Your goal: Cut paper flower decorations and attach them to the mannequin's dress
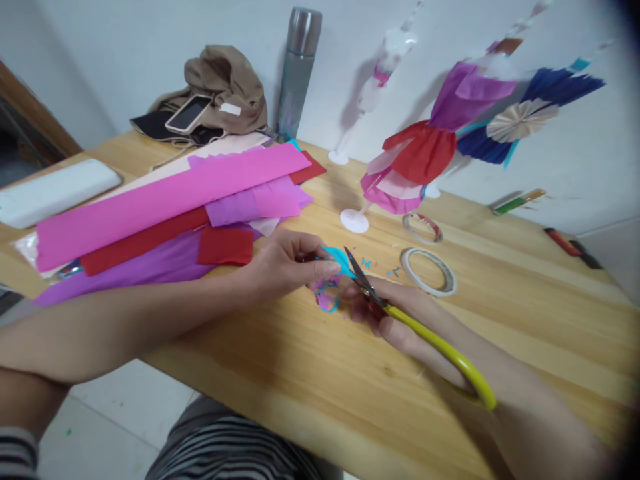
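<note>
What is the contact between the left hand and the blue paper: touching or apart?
Touching: the head view shows the left hand pinching the blue paper, thumb lying against it.

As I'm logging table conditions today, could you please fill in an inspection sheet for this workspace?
Surface: wooden table, small paper scraps scattered.
Job's things: light-blue paper, yellow-handled scissors.
Clutter: pink paper, smartphone, thermos, white tape roll.
Hands: left hand pinches the light-blue paper; right hand grips the scissors.
Cables: nothing seen.
Surroundings: white wall behind, paper dress on a stand, tiled floor below.
</note>
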`<state>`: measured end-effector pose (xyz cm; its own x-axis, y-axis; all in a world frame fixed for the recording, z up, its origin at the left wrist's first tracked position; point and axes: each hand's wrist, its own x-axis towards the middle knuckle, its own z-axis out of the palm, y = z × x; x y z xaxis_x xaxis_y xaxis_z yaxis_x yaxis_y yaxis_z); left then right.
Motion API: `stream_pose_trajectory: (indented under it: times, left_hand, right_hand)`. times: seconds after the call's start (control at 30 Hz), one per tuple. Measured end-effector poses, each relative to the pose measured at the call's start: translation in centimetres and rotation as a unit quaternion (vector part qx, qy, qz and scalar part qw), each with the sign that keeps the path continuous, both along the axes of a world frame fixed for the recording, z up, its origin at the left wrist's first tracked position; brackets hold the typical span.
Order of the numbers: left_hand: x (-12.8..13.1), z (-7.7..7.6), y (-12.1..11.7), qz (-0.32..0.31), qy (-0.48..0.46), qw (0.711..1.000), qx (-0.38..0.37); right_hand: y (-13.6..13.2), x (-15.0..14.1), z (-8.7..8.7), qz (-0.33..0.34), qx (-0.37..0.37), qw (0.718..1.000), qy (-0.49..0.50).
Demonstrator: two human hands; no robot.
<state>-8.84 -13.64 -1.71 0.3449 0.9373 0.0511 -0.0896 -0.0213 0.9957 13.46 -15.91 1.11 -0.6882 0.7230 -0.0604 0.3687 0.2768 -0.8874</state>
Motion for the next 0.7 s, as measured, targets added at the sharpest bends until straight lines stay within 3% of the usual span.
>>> stream_pose_trajectory:
  times: [0.2,0.7]
  left_hand:
    - [-0.01,-0.07,-0.05,-0.015,0.026,0.999,-0.013]
    - [0.24,0.03,-0.27,0.001,0.018,0.999,-0.047]
  right_hand:
    - [0.26,-0.08,-0.22,0.017,-0.040,0.999,0.009]
    - [0.16,-0.23,-0.90,0.003,0.004,1.000,-0.016]
